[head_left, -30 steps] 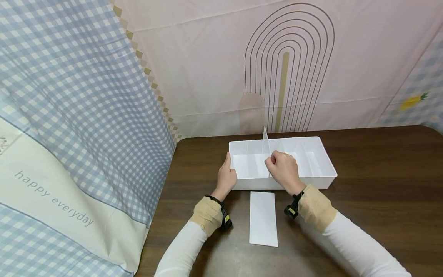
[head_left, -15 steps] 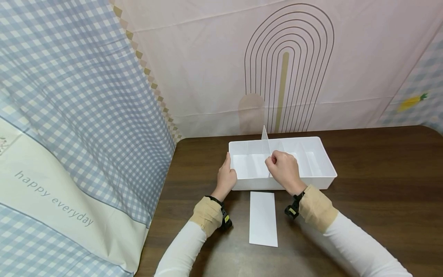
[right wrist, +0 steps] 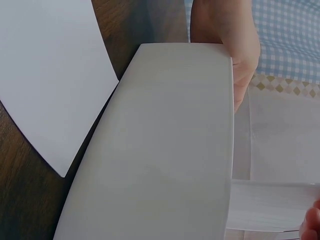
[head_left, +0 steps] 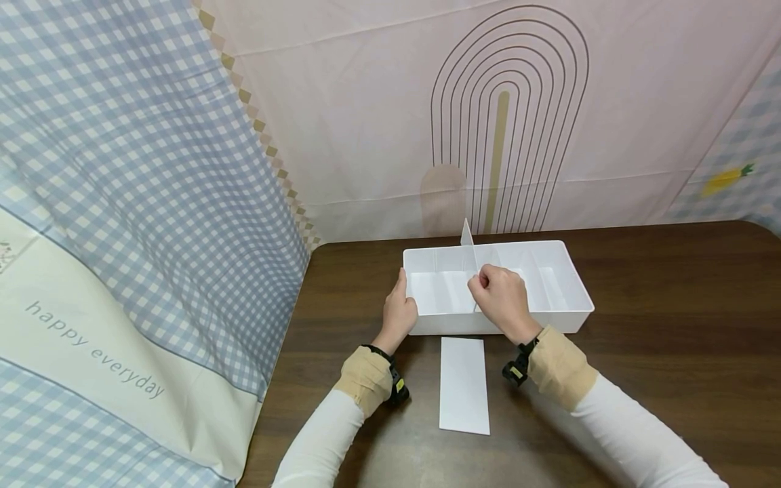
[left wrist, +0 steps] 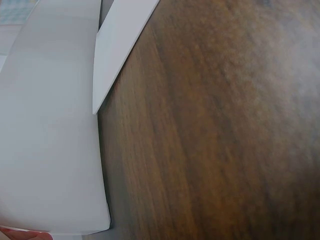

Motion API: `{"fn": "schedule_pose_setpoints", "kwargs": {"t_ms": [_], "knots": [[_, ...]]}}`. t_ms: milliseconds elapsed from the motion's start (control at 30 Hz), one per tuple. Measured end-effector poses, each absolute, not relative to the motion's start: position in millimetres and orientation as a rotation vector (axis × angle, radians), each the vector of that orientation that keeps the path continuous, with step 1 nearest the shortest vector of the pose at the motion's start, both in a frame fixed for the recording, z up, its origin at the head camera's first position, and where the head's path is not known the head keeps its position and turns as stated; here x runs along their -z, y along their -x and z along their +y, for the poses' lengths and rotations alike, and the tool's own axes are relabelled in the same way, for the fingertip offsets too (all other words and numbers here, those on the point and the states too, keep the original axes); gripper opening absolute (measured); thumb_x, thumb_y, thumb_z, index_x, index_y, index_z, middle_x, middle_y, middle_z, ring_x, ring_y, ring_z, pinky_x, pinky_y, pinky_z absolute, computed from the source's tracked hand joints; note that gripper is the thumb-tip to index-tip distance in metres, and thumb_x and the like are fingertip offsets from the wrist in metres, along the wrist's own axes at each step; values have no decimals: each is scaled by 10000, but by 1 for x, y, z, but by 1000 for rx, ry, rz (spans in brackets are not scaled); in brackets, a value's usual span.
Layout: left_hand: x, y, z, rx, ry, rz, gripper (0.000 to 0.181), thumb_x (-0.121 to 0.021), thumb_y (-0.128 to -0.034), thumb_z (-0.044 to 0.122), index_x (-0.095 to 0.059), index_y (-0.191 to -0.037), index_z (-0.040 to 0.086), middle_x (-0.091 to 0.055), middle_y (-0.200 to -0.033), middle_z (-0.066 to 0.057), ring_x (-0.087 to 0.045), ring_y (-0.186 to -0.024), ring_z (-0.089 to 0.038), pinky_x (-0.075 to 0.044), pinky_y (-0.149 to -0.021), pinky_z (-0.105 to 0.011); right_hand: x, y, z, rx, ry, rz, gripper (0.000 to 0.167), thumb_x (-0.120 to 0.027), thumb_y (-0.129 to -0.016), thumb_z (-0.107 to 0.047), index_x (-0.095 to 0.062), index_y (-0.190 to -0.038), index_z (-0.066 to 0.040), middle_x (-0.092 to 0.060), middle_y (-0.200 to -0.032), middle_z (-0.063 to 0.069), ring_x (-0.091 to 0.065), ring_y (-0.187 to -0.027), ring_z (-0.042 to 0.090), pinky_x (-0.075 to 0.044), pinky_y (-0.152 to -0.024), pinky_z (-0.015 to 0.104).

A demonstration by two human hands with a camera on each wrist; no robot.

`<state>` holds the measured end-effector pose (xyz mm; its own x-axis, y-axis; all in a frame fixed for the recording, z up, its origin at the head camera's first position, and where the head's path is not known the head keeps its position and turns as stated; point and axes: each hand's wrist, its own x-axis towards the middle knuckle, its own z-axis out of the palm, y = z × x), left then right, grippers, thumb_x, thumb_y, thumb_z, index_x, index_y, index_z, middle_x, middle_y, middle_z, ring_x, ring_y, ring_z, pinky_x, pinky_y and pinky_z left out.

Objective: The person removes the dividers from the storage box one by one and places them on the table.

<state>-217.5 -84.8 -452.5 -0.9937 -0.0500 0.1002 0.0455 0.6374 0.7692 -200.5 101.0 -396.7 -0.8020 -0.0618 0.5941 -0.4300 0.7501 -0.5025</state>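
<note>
The left hand point(head_left: 399, 313) grips the near left corner of a white compartmented box point(head_left: 512, 323), its index finger lying along the left wall. In the right wrist view the left hand point(right wrist: 232, 40) is around the end of the box point(right wrist: 160, 135). The right hand point(head_left: 502, 298), fingers curled, pinches a thin white divider point(head_left: 466, 234) standing across the box, its far corner rising above the back rim. Fingertips point(right wrist: 311, 222) touch the divider point(right wrist: 270, 205) at the right wrist view's edge. How deep the divider's near end sits is hidden by the right hand.
A flat white panel point(head_left: 464, 386) lies on the brown wooden table point(head_left: 659, 325), in front of the box. Several low dividers stand inside the box. Patterned cloth point(head_left: 366, 122) hangs behind the table, and checked cloth point(head_left: 152, 169) at its left.
The divider's far corner has risen slightly and shows a little more above the back rim. The right hand has shifted very slightly right; the left hand and the box have stayed put.
</note>
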Motion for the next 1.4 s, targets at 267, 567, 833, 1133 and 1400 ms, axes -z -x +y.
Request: {"fn": "schedule_pose_setpoints", "kwargs": {"t_ms": [267, 567, 833, 1133, 1400], "knots": [[453, 217, -85, 1285, -11, -2747, 610, -304, -824, -6, -185, -1416, 77, -279, -1432, -89, -338, -1257, -236, -332, -995, -381, 398, 200, 102, -867, -377, -2370, 268, -462, -730, -52, -374, -481, -100, -329, -438, -7, -272, -427, 121, -218, -441, 242], [452, 217, -85, 1282, -16, -2751, 619, -307, -821, -8, -179, -1419, 89, -286, -1429, -89, -336, -1260, -230, -332, -996, -379, 394, 197, 102, -876, -388, -2338, 268, -474, -730, -49, -381, -482, -95, -325, -441, -10, -274, -431, 120, -225, -446, 243], [453, 218, -85, 1288, -11, -2753, 626, -299, -819, -14, -165, -1421, 91, -272, -1436, -83, -322, -1269, -222, -325, -1002, -373, 391, 196, 102, -891, -405, -2321, 271, -460, -739, -47, -384, -484, -99, -328, -440, -6, -276, -431, 121, -223, -449, 242], [452, 218, -85, 1274, -9, -2761, 625, -301, -818, -10, -170, -1420, 90, -273, -1435, -80, -350, -1248, -240, -345, -985, -372, 389, 193, 105, -899, -405, -2308, 273, -468, -739, -42, -385, -485, -99, -332, -440, -6, -281, -435, 120, -229, -463, 244], [452, 218, -85, 1278, -11, -2761, 624, -303, -817, -11, -171, -1419, 86, -271, -1435, -82, -319, -1268, -231, -326, -1001, -373, 390, 191, 106, -905, -401, -2298, 282, -482, -748, -42, -380, -489, -88, -320, -445, -6, -274, -442, 116, -225, -470, 240]]}}
